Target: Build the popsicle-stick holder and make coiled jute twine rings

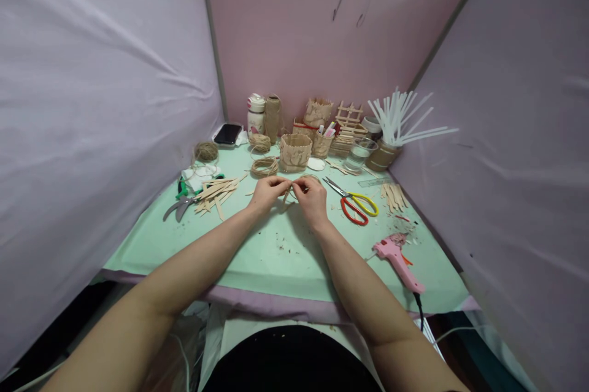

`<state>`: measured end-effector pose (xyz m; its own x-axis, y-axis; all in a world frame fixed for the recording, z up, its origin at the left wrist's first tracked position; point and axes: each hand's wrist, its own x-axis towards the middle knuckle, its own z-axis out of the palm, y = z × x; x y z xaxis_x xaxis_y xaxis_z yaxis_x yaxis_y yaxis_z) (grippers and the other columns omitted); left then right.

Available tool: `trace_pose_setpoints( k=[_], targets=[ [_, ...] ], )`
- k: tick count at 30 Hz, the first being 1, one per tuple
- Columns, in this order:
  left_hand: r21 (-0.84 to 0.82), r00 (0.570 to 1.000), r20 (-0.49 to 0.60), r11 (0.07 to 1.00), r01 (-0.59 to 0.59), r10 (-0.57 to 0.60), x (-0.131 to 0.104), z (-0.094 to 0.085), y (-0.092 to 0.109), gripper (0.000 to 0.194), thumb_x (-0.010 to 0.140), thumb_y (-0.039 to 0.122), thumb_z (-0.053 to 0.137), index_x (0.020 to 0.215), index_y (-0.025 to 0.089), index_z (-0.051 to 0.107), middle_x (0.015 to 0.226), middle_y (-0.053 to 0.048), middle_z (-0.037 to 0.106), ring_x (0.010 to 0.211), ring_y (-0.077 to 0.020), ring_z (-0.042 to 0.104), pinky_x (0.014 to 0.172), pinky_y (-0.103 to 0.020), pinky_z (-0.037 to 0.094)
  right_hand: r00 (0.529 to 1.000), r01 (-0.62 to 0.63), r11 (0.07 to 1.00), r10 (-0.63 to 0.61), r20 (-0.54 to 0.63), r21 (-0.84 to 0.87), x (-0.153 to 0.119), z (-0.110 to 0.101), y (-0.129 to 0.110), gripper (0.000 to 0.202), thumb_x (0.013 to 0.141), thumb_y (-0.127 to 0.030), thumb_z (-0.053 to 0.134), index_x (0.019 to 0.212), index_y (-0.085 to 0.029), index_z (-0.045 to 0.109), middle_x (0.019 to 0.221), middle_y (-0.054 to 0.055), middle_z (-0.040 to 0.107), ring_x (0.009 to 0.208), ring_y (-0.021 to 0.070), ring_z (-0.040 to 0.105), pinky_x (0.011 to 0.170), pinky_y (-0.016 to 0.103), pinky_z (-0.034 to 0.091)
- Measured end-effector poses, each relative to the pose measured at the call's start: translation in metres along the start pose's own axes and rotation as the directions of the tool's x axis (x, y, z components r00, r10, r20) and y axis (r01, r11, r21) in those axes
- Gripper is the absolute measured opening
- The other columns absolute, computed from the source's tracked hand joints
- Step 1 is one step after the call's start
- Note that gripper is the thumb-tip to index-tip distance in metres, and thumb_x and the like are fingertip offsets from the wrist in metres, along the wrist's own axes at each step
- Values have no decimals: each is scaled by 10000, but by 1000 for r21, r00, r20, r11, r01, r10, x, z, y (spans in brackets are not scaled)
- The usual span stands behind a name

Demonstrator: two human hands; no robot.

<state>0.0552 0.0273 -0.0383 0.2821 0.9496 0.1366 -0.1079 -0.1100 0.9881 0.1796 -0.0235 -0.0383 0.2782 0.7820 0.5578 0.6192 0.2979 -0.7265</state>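
Note:
My left hand point(269, 194) and my right hand point(311, 199) meet over the middle of the green table, fingertips pinched close together. Between them runs a thin tan strand of twine point(286, 197), its lower part hanging beneath the fingers; the exact grip points are hidden. Just beyond the hands stands a small tan basket point(295, 154) with an uneven rim. A coil of twine point(264, 167) lies to its left. Scissors point(352, 199) with red and yellow handles rest open to the right of my right hand.
Wooden sticks point(216, 197) and pruning shears point(181, 207) lie at left. A pink glue gun point(398, 262) is at the right front. Behind stand a water bowl point(359, 156), a jar of white glue sticks point(384, 154), a bottle point(256, 116) and a phone point(228, 134). Fabric walls enclose the table.

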Motion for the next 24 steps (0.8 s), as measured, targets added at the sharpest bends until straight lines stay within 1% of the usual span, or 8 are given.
trace_pose_setpoints(
  k=[4, 7, 11, 14, 17, 21, 24],
  targets=[
    [99, 999, -19, 994, -35, 37, 0, -1, 0, 255, 631, 374, 697, 671, 123, 686, 604, -17, 608, 594, -120, 511, 593, -255, 404, 999, 35, 999, -35, 1, -35, -1, 3, 1, 151, 805, -250, 544, 741, -187, 665, 740, 41, 647, 696, 168, 563, 685, 294, 434],
    [182, 995, -45, 980, -76, 85, 1, 0, -3, 229, 659, 359, 648, 658, 131, 668, 587, -5, 587, 584, -118, 491, 570, -247, 386, 999, 51, 998, -51, 3, -27, -2, 4, 2, 158, 814, -253, 544, 745, -185, 669, 739, 41, 652, 692, 167, 567, 674, 293, 435],
    [171, 995, -56, 982, -76, 87, 1, 2, -5, 220, 692, 349, 612, 677, 137, 668, 584, 6, 574, 573, -113, 478, 564, -245, 384, 999, 44, 999, -44, -14, -12, -2, 4, 1, 167, 824, -267, 543, 765, -187, 678, 747, 41, 664, 701, 168, 578, 675, 294, 441],
    [160, 991, -83, 983, -92, 106, -1, 5, -4, 214, 701, 342, 613, 691, 137, 673, 623, -3, 606, 600, -117, 500, 601, -252, 404, 999, 38, 999, -38, -27, -1, -2, 3, 1, 168, 824, -270, 544, 763, -186, 677, 746, 40, 662, 701, 167, 579, 676, 292, 445],
    [208, 980, -107, 967, -145, 170, -4, 7, -4, 199, 711, 327, 616, 701, 138, 679, 693, -25, 652, 670, -135, 542, 655, -259, 423, 998, 34, 999, -34, -44, -1, -1, 3, 1, 157, 811, -270, 560, 742, -181, 669, 728, 36, 652, 687, 163, 571, 674, 290, 442],
    [283, 965, -100, 937, -207, 243, -7, 8, -4, 191, 728, 317, 609, 698, 144, 685, 702, -27, 662, 678, -141, 553, 655, -256, 419, 998, 41, 999, -42, -41, -5, 0, 2, 4, 145, 802, -264, 558, 726, -185, 652, 725, 32, 643, 687, 163, 562, 673, 292, 433],
    [294, 960, -89, 928, -229, 265, -8, 8, -3, 180, 728, 307, 611, 695, 148, 690, 710, -30, 670, 680, -141, 561, 651, -253, 418, 996, 73, 997, -74, -48, -38, 1, 2, 5, 133, 798, -246, 547, 705, -188, 621, 713, 28, 620, 690, 164, 544, 666, 293, 419]
  ],
)
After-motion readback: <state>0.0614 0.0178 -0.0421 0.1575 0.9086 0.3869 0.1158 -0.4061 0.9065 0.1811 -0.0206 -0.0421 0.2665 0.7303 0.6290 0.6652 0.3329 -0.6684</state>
